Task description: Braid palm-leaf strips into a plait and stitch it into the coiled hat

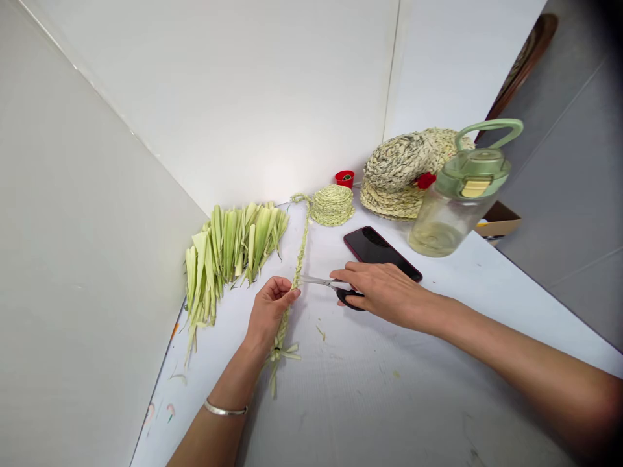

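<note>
1. We are pinching a pale green braid (302, 253) between the thumb and fingers of our left grip (275, 301); a bracelet (226, 410) is circling that wrist.
2. The braid is running over the white counter (350, 395), from beside a round coil (332, 206) down past our left grip, its knotted lower end fraying into loose tails.
3. Our right grip (384, 285) is grasping scissors (349, 298) by their black handles. The blades are pointing at the braid, just beside our left fingertips; we are not managing to tell whether they are touching it.
4. A red cup (344, 179) is standing behind the coil, holding something dark, too small for us to make out.
5. A clear bottle (438, 220) with a green lid is standing at the right; its lower part is showing a pale yellow-green tint.
6. Beyond the counter's right edge, a cardboard box (503, 220) is standing open, its contents mostly hidden from us.
7. Leaf strips (243, 240) are lying bunched at the left, a dark phone (379, 250) is lying near our right grip, and woven pieces (396, 162) are resting behind the bottle.
</note>
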A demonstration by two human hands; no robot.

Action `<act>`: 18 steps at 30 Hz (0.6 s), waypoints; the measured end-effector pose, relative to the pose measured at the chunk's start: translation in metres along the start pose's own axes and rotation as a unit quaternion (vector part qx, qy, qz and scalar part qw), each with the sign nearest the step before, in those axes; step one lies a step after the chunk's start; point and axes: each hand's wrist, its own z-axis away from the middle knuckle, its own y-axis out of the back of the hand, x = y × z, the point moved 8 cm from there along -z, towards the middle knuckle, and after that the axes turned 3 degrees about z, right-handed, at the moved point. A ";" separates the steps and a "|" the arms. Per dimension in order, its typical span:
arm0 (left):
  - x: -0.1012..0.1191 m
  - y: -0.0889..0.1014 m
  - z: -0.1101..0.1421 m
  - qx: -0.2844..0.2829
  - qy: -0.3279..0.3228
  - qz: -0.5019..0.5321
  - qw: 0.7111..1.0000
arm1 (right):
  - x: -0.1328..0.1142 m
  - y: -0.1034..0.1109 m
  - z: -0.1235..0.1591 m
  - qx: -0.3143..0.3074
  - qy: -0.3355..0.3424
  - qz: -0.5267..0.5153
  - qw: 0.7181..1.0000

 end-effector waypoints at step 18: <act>-0.011 -0.013 0.002 -0.014 0.095 0.230 0.969 | -0.010 -0.006 -0.004 0.101 0.019 0.038 0.994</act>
